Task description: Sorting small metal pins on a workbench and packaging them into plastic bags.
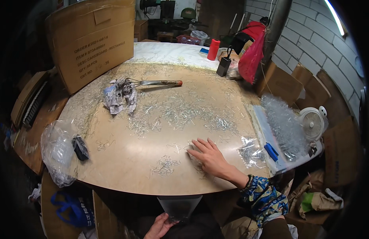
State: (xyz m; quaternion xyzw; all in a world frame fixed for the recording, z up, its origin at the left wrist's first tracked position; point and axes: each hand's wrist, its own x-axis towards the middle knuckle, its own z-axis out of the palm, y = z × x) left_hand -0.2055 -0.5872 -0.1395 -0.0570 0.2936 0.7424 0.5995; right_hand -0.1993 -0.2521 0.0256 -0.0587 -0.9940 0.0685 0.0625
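Observation:
My right hand [211, 160] lies palm down on the tabletop, fingers stretched out and apart. Partly under it is a small group of thin silvery wire pieces, and another little pile [165, 165] lies just to its left. Below the table's near edge, my left hand [158, 228] pinches a clear plastic bag [180, 206] that opens up against the edge. A few small bits show low in the bag, too blurred to name. Further back, many more loose wire pieces [180, 113] are spread over the brown table [124, 167].
A filled clear packet [251, 152] lies right of my right hand, near a blue clip-like tool [271, 152] and a tray of plastic bags [286, 131]. Crumpled paper [118, 95], a wire-headed tool [160, 83] and a large carton [96, 40] stand farther back. Clear plastic [59, 151] sits left.

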